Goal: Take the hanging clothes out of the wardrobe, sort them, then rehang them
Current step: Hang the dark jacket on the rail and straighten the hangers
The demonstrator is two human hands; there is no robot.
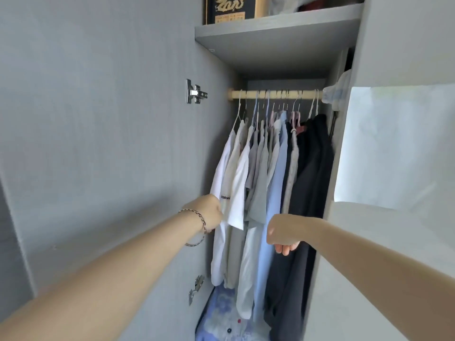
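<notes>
The leftmost white shirt is seemingly pinched in the left hand grip. The right hand is seen loosely curled, empty.

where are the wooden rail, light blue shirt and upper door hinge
wooden rail (250, 94), head view, bare left stretch
light blue shirt (275, 193), head view, its front
upper door hinge (195, 92), head view, metal body

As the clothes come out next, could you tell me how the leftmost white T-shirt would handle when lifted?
The white T-shirt hangs in soft folds, so it is probably floppy and light. On its thin hanger, it may swing or slip off if tilted.
</notes>
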